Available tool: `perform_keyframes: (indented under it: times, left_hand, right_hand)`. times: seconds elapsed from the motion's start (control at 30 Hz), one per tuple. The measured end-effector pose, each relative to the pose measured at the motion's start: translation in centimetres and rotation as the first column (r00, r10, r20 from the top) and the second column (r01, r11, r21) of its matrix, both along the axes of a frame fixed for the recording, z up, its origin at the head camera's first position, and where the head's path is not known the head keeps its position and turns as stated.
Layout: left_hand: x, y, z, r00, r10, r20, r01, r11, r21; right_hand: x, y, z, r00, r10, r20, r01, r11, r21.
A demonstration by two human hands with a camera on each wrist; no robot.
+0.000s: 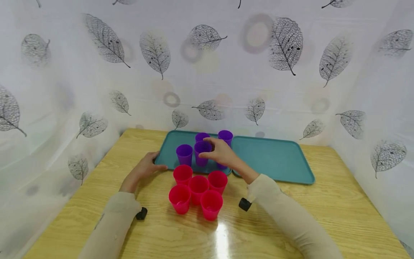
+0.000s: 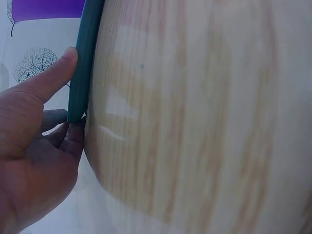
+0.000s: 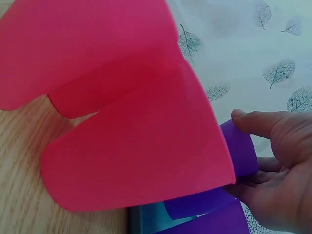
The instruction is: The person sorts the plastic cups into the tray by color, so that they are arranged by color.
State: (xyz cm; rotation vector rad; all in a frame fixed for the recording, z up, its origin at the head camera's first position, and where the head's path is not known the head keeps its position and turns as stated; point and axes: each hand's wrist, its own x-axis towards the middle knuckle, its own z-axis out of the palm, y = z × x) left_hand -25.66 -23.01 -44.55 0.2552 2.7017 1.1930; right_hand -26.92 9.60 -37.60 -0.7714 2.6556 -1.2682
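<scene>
The right hand point(image 1: 221, 151) grasps a purple cup point(image 1: 201, 158) among other purple cups point(image 1: 184, 157) on the left tray point(image 1: 169, 146). The left hand point(image 1: 147, 166) pinches that tray's near left corner; five red cups point(image 1: 198, 189) stand nearer

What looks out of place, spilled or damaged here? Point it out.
Nothing stands out: the red cups and purple cups stand upright, the right hand grips one purple cup, and the left hand holds a corner of the left tray. No spill or damage shows.
</scene>
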Motion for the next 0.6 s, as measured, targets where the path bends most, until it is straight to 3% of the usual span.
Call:
perform_keyframes:
  times: [0.27, 0.6]
  left_hand:
    - [0.01, -0.16, -0.22, 1.0, -0.014, -0.01, 0.014, 1.0, 0.007]
    - [0.12, -0.11, -0.02, 1.0, -0.003, -0.006, 0.003, 1.0, 0.002]
  right_hand:
    - [-0.38, -0.36, -0.19, 0.997, 0.024, -0.073, -0.018, 0.997, 0.076]
    - [-0.84, -0.21, -0.53, 0.99, 0.056, -0.129, -0.051, 0.998, 0.043]
